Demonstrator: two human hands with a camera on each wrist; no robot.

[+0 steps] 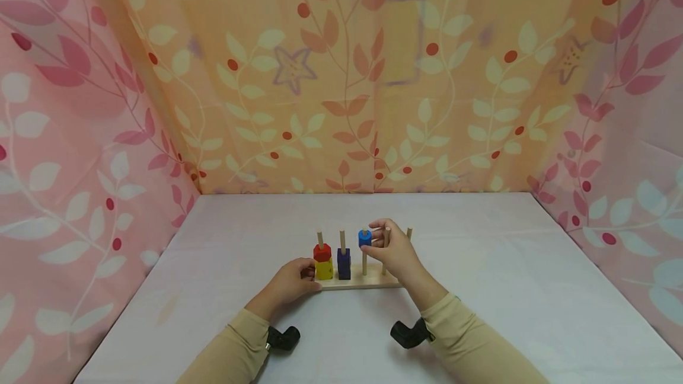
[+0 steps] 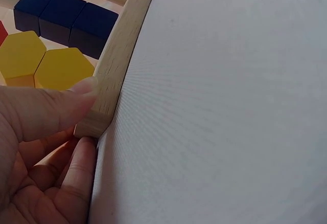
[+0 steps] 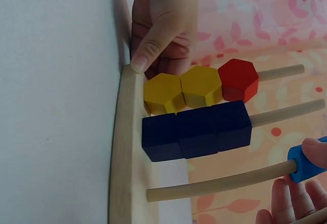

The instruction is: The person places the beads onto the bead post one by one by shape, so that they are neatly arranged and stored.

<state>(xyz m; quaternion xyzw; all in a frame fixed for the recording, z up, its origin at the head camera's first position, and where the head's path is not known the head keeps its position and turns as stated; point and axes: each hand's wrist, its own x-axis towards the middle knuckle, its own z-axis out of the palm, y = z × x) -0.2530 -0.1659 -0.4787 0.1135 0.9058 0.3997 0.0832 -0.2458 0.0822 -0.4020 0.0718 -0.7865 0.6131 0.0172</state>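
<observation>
A wooden peg board (image 1: 368, 282) with several upright pegs stands on the table. My left hand (image 1: 292, 280) grips its left end, thumb along the front edge and fingers around the end. The first peg carries two yellow hexagonal blocks (image 3: 201, 85) under a red hexagonal block (image 3: 238, 80). Three dark blue square blocks (image 3: 196, 132) are stacked on the second. At the top of the third peg (image 3: 219, 181), my right hand (image 1: 395, 252) pinches a light blue block (image 1: 365, 238) between thumb and fingers. The peg tip pokes out above that block, with bare peg below it.
Two bare pegs (image 1: 409, 234) rise at the right, one just by my right hand. A white cloth covers the table (image 1: 240, 218). Flower-patterned curtains (image 1: 341, 76) stand behind and at both sides. Black wrist cameras (image 1: 284, 338) hang under both sleeves.
</observation>
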